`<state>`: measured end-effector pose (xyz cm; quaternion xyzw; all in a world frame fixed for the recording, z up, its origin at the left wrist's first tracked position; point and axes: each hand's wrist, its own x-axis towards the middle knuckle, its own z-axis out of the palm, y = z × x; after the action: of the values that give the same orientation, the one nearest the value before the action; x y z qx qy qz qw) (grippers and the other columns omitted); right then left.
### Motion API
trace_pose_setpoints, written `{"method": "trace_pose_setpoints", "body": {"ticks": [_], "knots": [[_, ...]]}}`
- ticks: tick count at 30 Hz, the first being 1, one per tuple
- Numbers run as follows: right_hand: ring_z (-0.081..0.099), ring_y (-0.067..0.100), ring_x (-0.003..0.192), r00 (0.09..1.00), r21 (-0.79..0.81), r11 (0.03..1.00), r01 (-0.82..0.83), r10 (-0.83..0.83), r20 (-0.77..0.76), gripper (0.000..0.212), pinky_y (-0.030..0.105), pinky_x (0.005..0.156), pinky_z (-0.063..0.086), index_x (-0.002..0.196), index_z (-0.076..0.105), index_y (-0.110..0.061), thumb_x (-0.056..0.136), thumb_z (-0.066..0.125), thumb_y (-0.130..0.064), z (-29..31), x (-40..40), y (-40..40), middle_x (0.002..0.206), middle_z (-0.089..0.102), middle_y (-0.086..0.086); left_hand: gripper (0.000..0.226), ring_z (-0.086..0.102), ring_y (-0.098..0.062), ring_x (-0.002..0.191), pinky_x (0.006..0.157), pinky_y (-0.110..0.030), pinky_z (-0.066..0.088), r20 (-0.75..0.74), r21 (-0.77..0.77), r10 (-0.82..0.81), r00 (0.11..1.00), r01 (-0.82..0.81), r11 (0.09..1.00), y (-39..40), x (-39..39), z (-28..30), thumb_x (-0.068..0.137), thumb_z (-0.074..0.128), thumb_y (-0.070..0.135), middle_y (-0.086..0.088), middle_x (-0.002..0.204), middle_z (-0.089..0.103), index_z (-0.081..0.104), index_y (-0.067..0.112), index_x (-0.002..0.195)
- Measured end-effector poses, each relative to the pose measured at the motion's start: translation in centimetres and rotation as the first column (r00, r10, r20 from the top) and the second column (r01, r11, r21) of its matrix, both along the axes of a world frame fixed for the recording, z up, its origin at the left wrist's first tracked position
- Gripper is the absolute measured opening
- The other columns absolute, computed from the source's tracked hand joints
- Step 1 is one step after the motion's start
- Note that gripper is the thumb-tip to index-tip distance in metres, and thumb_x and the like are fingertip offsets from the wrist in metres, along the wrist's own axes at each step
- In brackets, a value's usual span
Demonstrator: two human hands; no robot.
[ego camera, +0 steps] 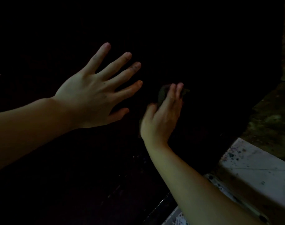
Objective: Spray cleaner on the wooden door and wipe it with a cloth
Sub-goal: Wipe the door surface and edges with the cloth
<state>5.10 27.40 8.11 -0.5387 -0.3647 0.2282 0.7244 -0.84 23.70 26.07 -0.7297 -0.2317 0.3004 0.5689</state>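
Observation:
The wooden door (203, 54) fills most of the view and looks almost black in the dim light. My left hand (93, 91) lies flat against it with the fingers spread wide, holding nothing. To its right, my right hand (161, 114) presses a dark crumpled cloth (163, 93) against the door with straight fingers, the thumb resting at the cloth's left edge. Most of the cloth is hidden under the palm. No spray bottle is in view.
A pale speckled tiled step (252, 163) lies at the lower right below the door's edge. A rough, stained wall surface (271, 114) runs along the right side. A few small droplets glint on the door (138, 159) below my right wrist.

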Motion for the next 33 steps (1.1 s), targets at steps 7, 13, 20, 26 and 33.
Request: {"method": "trace_pose_setpoints", "body": {"ticks": [7,13,20,26,33], "knots": [[0.007,0.028,0.146,0.857,-0.427,0.872,-0.238,-0.018,-0.515,0.060,0.037,0.119,0.007,0.152,0.007,-0.008,0.097,0.029,-0.023,-4.3,1.1,0.2,0.161,0.002,0.010,0.077,0.002,-0.038,0.146,0.113,-0.063,0.004,0.009,-0.029,0.011,1.000,-0.011,1.000,0.3,0.2,-1.1,0.089,0.021,0.066,-0.017,0.158,0.011,0.022,0.020,0.151],[0.015,0.027,0.146,0.995,0.008,1.000,-0.027,0.028,-0.093,0.065,0.036,0.120,0.010,0.148,0.024,-0.002,0.089,0.034,-0.027,0.4,1.1,0.8,0.158,0.016,0.015,0.081,-0.001,-0.038,0.146,0.114,-0.063,0.003,-0.014,-0.064,0.019,1.000,-0.020,0.998,0.6,0.7,-2.7,0.086,0.017,0.068,-0.017,0.159,0.006,0.018,0.020,0.152],[0.008,0.027,0.147,0.911,-0.402,0.891,-0.211,0.031,-0.410,0.060,0.035,0.120,0.006,0.151,0.008,-0.004,0.098,0.031,-0.019,-7.4,1.2,0.0,0.160,0.003,0.015,0.084,0.001,-0.039,0.146,0.113,-0.065,0.003,0.033,-0.041,0.053,0.998,-0.051,0.998,0.7,0.7,-3.2,0.086,0.026,0.071,-0.019,0.158,0.011,0.025,0.017,0.150],[0.004,0.027,0.147,0.988,-0.039,0.994,-0.106,0.101,-0.115,0.061,0.037,0.120,0.002,0.150,0.013,-0.004,0.096,0.033,-0.025,-0.7,2.5,1.1,0.160,0.004,0.015,0.100,0.005,-0.039,0.146,0.112,-0.067,-0.001,0.110,-0.050,0.072,0.991,-0.067,0.996,0.7,1.7,-5.1,0.073,0.042,0.078,-0.021,0.156,0.017,0.033,0.011,0.147],[0.014,0.028,0.145,0.998,0.019,0.999,-0.026,0.027,-0.057,0.064,0.045,0.118,0.014,0.147,0.026,-0.004,0.088,0.031,-0.030,-0.1,2.6,1.8,0.158,0.017,0.013,0.102,0.002,-0.041,0.146,0.111,-0.067,-0.004,0.174,-0.046,0.039,0.984,-0.031,0.998,1.4,1.3,-6.6,0.074,0.032,0.083,-0.021,0.157,0.013,0.027,0.011,0.147]]}}
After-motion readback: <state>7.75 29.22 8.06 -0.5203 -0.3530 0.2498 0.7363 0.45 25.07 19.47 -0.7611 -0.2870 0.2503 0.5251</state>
